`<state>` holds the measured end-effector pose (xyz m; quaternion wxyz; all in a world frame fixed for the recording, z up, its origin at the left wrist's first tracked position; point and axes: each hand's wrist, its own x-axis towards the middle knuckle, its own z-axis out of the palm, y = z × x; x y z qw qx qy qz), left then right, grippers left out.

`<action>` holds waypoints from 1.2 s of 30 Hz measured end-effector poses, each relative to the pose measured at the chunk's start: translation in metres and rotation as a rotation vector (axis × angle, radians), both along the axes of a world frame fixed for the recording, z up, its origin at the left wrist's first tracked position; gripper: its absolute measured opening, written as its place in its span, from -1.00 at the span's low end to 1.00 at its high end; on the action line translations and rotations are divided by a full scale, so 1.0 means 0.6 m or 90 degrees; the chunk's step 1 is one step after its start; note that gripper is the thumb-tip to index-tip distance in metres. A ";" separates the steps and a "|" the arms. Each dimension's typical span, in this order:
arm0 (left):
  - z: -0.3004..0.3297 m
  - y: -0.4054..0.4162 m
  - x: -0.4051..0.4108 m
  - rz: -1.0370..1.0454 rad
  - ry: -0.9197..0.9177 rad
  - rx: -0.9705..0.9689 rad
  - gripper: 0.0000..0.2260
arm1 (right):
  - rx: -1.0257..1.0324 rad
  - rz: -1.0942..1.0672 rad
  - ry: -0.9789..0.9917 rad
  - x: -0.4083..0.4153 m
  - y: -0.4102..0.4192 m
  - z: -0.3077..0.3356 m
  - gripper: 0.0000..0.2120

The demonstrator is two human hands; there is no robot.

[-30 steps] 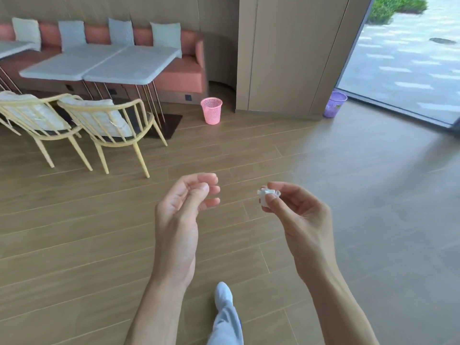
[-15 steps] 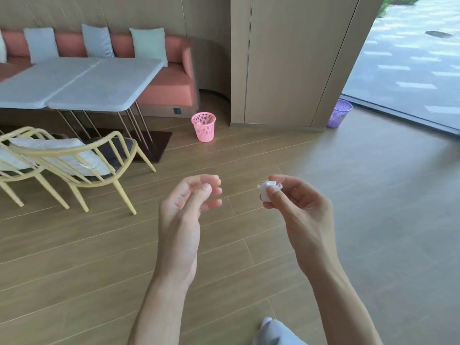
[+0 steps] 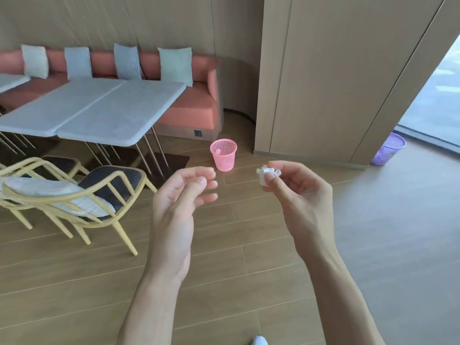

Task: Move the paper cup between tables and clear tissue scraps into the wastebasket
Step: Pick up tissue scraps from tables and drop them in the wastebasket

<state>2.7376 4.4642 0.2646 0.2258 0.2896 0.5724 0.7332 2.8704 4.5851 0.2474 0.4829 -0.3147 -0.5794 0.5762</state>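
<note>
Tissue, a small crumpled white scrap of tissue [image 3: 267,176], sits pinched between the thumb and fingertips of my right hand [image 3: 302,202], held up at chest height over the wooden plank floor [image 3: 74,282]. My left hand [image 3: 178,207] carries nothing that I can see; its fingers are loosely curled with the thumb resting against the index finger, palm turned towards me.

Judging progress: the scrap is collected but not yet binned, so the clearing step is in hand and unfinished. The round pink perforated plastic wastebasket [image 3: 223,154] stands on the floor ahead, well apart from my hands, just beside the corner of the salmon-coloured upholstered bench [image 3: 189,113] and near the pale grey rectangular tables [image 3: 104,113]. I would reckon the remaining work is to close that gap and drop the scrap in.

As for the cup, I see no paper cup anywhere in view, on the tables or elsewhere, so I cannot tell whether that part is done.

Containers: inside the pink wastebasket a small pale lump shows against the inner wall, possibly a scrap, though it is too small to be sure. A second, purple perforated plastic wastebasket [image 3: 388,148] stands further right by the glass doorway; its contents are hidden from here.
</note>
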 end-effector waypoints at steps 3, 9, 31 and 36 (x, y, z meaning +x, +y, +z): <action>0.003 0.080 -0.047 0.026 -0.011 -0.004 -0.82 | -0.007 0.024 0.001 -0.053 0.093 0.013 -0.88; -0.026 0.240 -0.154 0.063 -0.049 -0.011 -0.82 | -0.045 0.080 -0.057 -0.161 0.236 -0.029 -0.88; -0.051 0.866 -0.718 0.015 -0.087 -0.051 -0.79 | -0.035 0.025 -0.085 -0.698 0.844 -0.040 -0.93; -0.084 0.979 -0.809 0.013 -0.075 -0.102 -0.80 | -0.053 0.043 -0.107 -0.801 0.966 -0.078 -0.94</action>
